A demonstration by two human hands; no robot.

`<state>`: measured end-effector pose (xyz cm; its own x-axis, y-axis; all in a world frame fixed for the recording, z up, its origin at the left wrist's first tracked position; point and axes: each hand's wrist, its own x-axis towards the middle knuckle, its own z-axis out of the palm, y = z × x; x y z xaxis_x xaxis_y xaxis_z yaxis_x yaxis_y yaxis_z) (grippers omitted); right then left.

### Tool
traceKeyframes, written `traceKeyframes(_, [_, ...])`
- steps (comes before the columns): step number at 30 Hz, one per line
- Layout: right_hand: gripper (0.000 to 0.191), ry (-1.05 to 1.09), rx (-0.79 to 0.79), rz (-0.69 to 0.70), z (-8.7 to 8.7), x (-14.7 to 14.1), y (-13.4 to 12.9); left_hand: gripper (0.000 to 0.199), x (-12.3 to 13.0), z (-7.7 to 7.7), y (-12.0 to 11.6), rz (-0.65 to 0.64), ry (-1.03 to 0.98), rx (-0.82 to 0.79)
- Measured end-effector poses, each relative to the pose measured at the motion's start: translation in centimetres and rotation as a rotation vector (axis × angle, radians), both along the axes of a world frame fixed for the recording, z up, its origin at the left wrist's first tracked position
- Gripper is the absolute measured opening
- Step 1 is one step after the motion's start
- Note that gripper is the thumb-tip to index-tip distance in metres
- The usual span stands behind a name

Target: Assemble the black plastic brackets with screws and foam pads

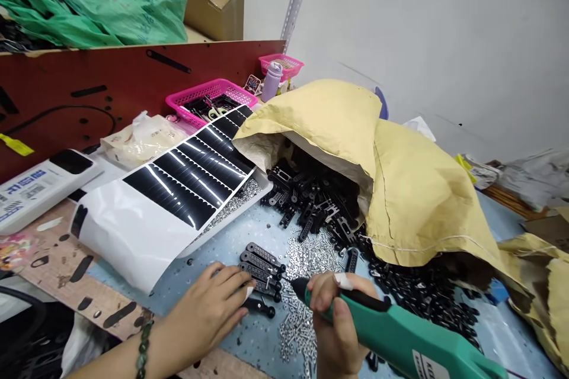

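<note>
My left hand [208, 308] lies over a small row of black metal link brackets [260, 269], with its fingertips pressed on them. My right hand [335, 323] grips a green electric screwdriver [409, 337], whose dark tip points left toward those brackets, a short way from them. A white tape strip wraps one right finger. Loose silver screws [306, 257] lie scattered just beyond the tip and below it. A heap of black brackets [313, 198] spills from a torn yellow paper sack [382, 177].
A pale blue mat [231, 249] covers the bench. On it lies a white sheet with black scalloped strips [191, 177]. More small black parts [422, 290] spread right. Behind stand a red-brown board [133, 89], pink baskets [213, 98], a lilac bottle [271, 82] and green bags [89, 6].
</note>
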<state>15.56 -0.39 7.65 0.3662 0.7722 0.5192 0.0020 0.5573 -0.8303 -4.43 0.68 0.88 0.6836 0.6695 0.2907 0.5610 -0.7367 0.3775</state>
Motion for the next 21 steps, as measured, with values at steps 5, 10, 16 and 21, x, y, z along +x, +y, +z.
traceKeyframes(5, [0.01,-0.028,0.01,-0.011,0.0,0.4,0.0,0.035,-1.5,-0.1,0.4,-0.01,0.049,0.021])
traceKeyframes(10, [0.009,-0.028,0.009,-0.019,0.0,0.5,0.0,0.037,-2.5,-0.6,0.0,-0.002,0.014,0.027])
traceKeyframes(16, [0.009,-0.012,0.005,-0.008,0.1,0.3,-0.1,0.028,0.4,0.4,0.4,0.041,-0.1,-0.004])
traceKeyframes(21, [0.012,-0.023,-0.008,0.031,-0.8,0.8,-0.7,0.027,4.1,1.0,1.8,0.052,-0.165,0.043])
